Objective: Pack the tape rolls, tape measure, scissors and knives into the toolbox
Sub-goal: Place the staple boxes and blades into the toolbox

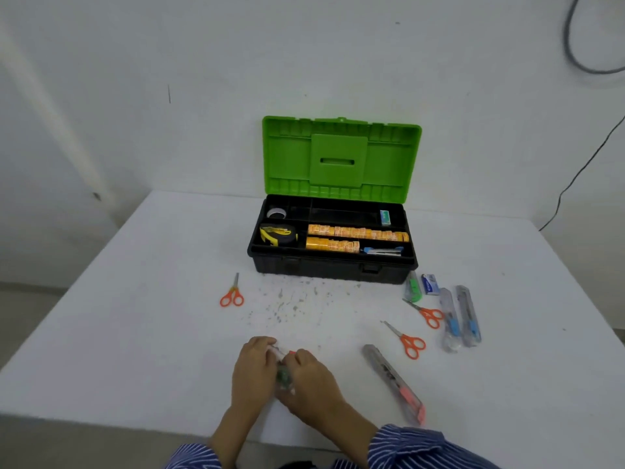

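Two hands meet at the near edge of the white table (135, 299) in the head view, and both work on one small thing. The left hand (253, 367) and the right hand (311, 380) have their fingers curled around a clear plastic knife (283, 374) with a bit of red at its far end and something dark green inside. It looks like a utility knife in a wrapper, but the hands cover most of it, so I cannot tell exactly.

I judge that the step in hand is the packing of the knives, and this one is being prepared or picked up. The next move calls for lifting it and carrying it forward to the toolbox (333, 265), which stands open in the middle of the table with its green lid (341, 157) upright.

The tray of the box already holds the yellow tape measure (278, 234) at the left, a tape roll (276, 213) behind it, and two rows of orange tape rolls (358, 233) at the right.

Still outside are three orange scissors: one (232, 296) left of the box, two (429, 314) (407, 341) at the right. A pink knife (395, 384) lies near the right hand, two blue knives (449, 321) (469, 316) lie farther right, and a green knife (413, 287) is just beside the box.
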